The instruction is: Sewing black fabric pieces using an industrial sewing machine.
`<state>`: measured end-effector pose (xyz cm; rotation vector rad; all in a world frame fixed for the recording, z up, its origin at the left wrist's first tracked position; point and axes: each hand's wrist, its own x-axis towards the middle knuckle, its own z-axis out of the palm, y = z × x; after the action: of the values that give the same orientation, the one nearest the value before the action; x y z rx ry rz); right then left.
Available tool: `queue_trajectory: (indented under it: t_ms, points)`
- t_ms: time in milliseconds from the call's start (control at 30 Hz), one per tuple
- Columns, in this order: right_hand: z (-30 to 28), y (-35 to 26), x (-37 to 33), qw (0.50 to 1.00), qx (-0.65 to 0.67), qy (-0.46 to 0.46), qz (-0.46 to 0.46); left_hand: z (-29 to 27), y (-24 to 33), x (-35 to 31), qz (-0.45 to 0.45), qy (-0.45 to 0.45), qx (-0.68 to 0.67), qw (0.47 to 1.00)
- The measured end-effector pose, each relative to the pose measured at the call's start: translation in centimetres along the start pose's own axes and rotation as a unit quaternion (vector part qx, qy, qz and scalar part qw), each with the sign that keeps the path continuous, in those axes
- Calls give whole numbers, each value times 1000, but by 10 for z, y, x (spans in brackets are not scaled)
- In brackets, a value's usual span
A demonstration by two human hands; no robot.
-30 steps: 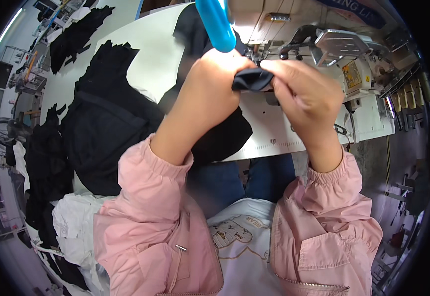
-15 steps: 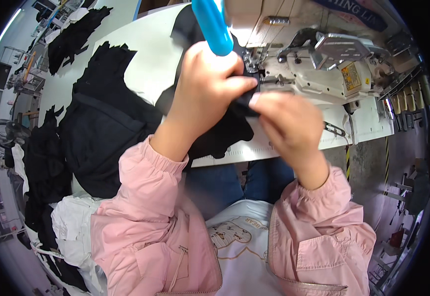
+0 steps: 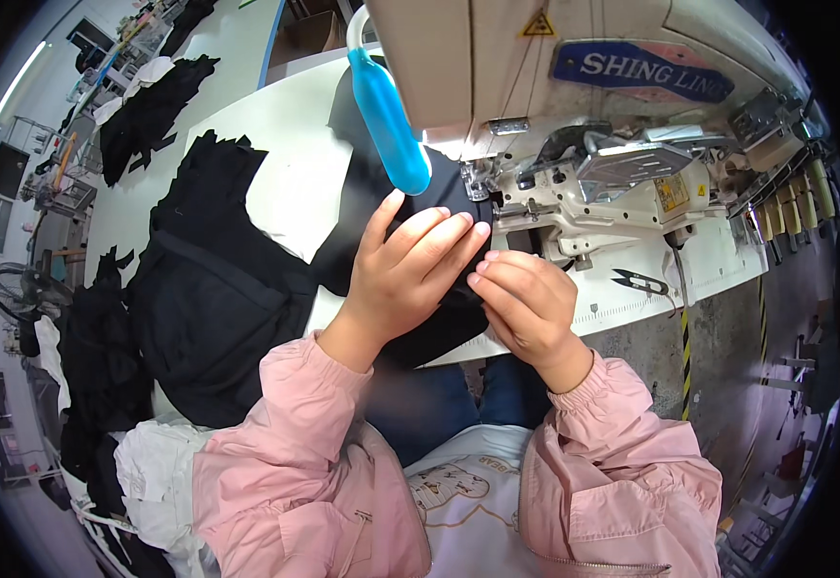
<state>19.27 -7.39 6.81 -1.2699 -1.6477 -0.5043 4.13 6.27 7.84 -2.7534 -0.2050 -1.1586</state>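
Note:
A piece of black fabric (image 3: 444, 332) lies under the needle area of a white sewing machine (image 3: 622, 207) and hangs toward the table's front edge. On its left side is my left hand (image 3: 410, 265), fingers bent over the cloth near its edge, little finger held apart, thumb hidden underneath. My right hand (image 3: 533, 303) pinches the fabric's right edge between thumb and fingertips, close beside the left fingertips. Just in front of both hands is the metal presser foot (image 3: 476, 181). A blue-sleeved lamp (image 3: 391, 125) hangs above my left fingers.
Thread snips (image 3: 640, 281) lie on the white table (image 3: 294, 207), right of my right hand. A heap of black cut pieces (image 3: 217, 279) covers the table at left, with white cloth (image 3: 160, 472) below it. The machine head (image 3: 535, 67) overhangs the far side.
The view has tilted up, showing more of the machine head. My hands remain at the fabric edge; the left fingers have straightened somewhat, and the right hand has drawn closer to them.

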Motion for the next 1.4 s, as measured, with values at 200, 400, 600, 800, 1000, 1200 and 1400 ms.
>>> queue_trajectory:
  t_ms: [200, 400, 600, 800, 1000, 1200, 1400]
  points:
    - [-4, 2, 4, 1000, -4, -2, 9, 2, 1, 2, -11, 2, -11, 1000]
    - [-5, 7, 8, 1000, -7, 3, 9, 0, 5, 7, -39, -3, -25, 999]
    - [-3, 10, 12, 1000, -14, 12, 8, -4, 7, 12, -53, 6, -22, 998]
    - [-3, 14, 16, 1000, -13, 17, 10, -5, 5, 14, -40, 11, 0, 999]
    - [-2, 17, 19, 999, -35, 25, 4, -3, 2, 14, -31, 39, 3, 999]
    - [0, 16, 23, 998, -14, 48, 29, 1, 4, 23, -65, 55, -44, 995]
    - [-1, 18, 24, 998, 15, 43, 40, -8, -14, 39, 16, 68, 2, 998]
